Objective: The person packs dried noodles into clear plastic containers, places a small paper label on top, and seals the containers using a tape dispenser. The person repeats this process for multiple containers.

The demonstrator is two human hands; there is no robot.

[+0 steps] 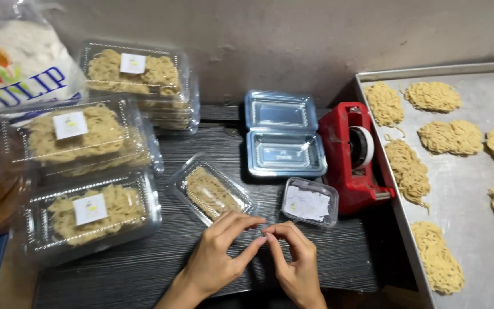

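Observation:
My left hand point(218, 254) and my right hand point(295, 257) meet over the dark wooden table point(144, 269), fingertips pinched together on something small that I cannot make out. Just beyond my left fingers lies a closed clear plastic box point(212, 191) holding a block of dried noodles, with no label on it. By my right hand sits a small clear tub point(310, 202) of white paper labels. An empty clear clamshell box point(282, 134) lies open behind it. A red tape dispenser point(354, 155) stands to the right.
Labelled, closed noodle boxes are stacked at the left point(90, 209), point(75, 134), point(135, 71). A metal tray point(464, 189) on the right carries several loose noodle nests point(408, 169). A white plastic bag point(15, 57) fills the top-left corner. A wall runs behind.

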